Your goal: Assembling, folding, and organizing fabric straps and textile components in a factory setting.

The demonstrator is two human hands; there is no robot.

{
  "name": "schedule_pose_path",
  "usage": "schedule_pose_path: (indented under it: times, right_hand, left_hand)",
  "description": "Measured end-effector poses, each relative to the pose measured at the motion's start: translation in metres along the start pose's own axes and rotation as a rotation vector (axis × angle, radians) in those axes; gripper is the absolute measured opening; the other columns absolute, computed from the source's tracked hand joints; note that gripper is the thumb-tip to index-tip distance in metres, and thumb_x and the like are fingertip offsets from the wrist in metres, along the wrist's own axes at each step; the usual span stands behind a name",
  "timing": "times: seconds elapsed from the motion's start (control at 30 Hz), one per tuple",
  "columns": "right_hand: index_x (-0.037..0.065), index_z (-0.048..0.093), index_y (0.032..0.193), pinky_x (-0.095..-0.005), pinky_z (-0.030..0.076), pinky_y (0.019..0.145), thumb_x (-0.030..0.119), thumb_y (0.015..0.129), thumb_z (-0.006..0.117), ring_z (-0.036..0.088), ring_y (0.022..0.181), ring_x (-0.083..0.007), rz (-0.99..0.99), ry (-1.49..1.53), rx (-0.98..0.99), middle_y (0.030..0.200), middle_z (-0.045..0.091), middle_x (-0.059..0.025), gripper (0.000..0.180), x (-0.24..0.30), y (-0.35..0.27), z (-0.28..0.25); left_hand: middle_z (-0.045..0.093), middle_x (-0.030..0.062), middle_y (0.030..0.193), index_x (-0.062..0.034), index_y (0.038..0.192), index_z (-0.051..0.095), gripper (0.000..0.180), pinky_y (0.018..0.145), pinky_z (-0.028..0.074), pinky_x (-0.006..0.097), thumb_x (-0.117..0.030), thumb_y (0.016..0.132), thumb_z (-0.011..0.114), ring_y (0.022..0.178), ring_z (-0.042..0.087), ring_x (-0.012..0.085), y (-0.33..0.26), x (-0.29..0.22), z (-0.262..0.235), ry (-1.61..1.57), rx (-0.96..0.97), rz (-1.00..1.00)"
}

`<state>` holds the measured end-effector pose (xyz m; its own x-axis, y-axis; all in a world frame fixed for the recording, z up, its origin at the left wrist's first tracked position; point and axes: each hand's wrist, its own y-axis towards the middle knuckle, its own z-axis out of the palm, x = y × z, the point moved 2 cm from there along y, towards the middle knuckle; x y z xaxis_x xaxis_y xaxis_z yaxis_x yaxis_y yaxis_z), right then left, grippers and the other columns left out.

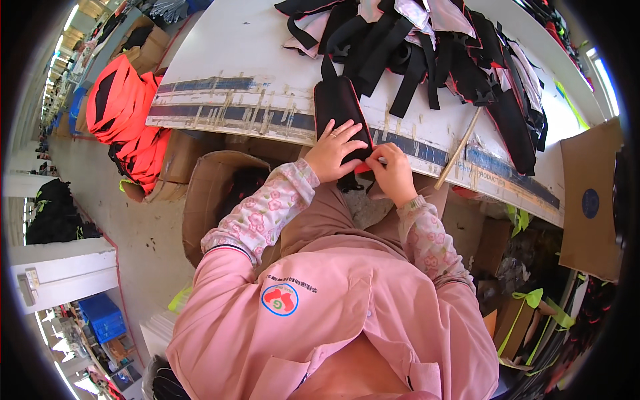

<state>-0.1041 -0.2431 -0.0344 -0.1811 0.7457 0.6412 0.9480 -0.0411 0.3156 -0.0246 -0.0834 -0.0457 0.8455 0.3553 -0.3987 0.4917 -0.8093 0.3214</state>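
Observation:
A long black padded strap (pixel 339 100) with red edging lies at the front edge of the white table, its lower end reaching over the edge. My left hand (pixel 337 151) rests on it with fingers stretched out and spread, pressing it flat. Beside the strap's lower right corner, my right hand (pixel 395 175) is closed in a pinch close to the red edging. A small object shows between those fingertips, too small to name. Behind the strap is a pile of black straps (pixel 407 57) with buckles and pale fabric pieces.
A wooden stick (pixel 459 148) lies across the right front of the table (pixel 220 53), whose edge carries worn tape. An open cardboard box (pixel 200 200) stands below left, near bright orange bundles (pixel 123 110). Another carton (pixel 590 200) is at the right.

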Motion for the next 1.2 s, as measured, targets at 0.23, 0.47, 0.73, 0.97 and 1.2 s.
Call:
schedule_pose_path:
  times: [0.23, 0.47, 0.73, 0.97, 1.2]
  right_hand:
    - [0.001, 0.057, 0.09, -0.0397, 0.046, 0.069, 0.014, 0.075, 0.068, 0.055, 0.079, -0.035, 0.142, 0.184, -0.076, 0.087, 0.056, -0.0159, 0.023, 0.01, 0.014, 0.005]
    - [0.001, 0.059, 0.092, -0.0408, 0.045, 0.08, -0.007, 0.067, 0.057, 0.055, 0.09, -0.036, 0.121, 0.129, -0.109, 0.089, 0.057, -0.0168, 0.026, 0.021, 0.032, 0.013]
    - [0.001, 0.054, 0.091, -0.0328, 0.047, 0.068, -0.006, 0.075, 0.051, 0.059, 0.071, -0.0226, 0.111, 0.373, -0.326, 0.076, 0.059, -0.012, 0.018, 0.032, 0.04, 0.014]
    - [0.002, 0.05, 0.088, -0.0335, 0.046, 0.065, -0.005, 0.076, 0.051, 0.056, 0.068, -0.0276, 0.046, 0.337, -0.261, 0.077, 0.054, -0.0127, 0.014, 0.046, 0.043, -0.001]
    - [0.001, 0.047, 0.088, -0.0338, 0.045, 0.07, -0.004, 0.079, 0.05, 0.056, 0.075, -0.0256, -0.047, 0.218, -0.414, 0.081, 0.054, -0.013, 0.011, 0.038, 0.042, -0.018]
  left_hand:
    - [0.058, 0.0079, 0.114, -0.0105, 0.099, 0.058, 0.027, 0.104, 0.025, 0.055, -0.01, 0.073, 0.063, 0.115, 0.049, 0.0273, -0.021, 0.006, -0.019, -0.005, -0.17, -0.142]
    - [0.058, 0.0081, 0.097, -0.01, 0.098, 0.055, 0.033, 0.102, 0.03, 0.052, -0.006, 0.065, 0.064, 0.098, 0.054, 0.0278, -0.008, -0.009, -0.018, -0.042, -0.338, -0.167]
    - [0.058, 0.0092, 0.1, -0.0043, 0.107, 0.052, 0.039, 0.072, 0.046, 0.032, -0.008, 0.07, 0.066, 0.083, 0.058, 0.0214, -0.025, 0.0, -0.042, -0.317, -0.443, -0.562]
    - [0.064, 0.0084, 0.091, 0.0009, 0.108, 0.056, 0.024, 0.07, 0.052, 0.03, -0.008, 0.087, 0.049, 0.079, 0.064, 0.0178, -0.007, -0.001, -0.017, -1.905, -0.659, -0.746]
    - [0.063, 0.0118, 0.104, 0.0035, 0.108, 0.055, 0.024, 0.086, 0.048, 0.034, -0.005, 0.086, 0.05, 0.094, 0.062, 0.0219, -0.001, -0.014, -0.023, -2.113, -0.504, -0.577]
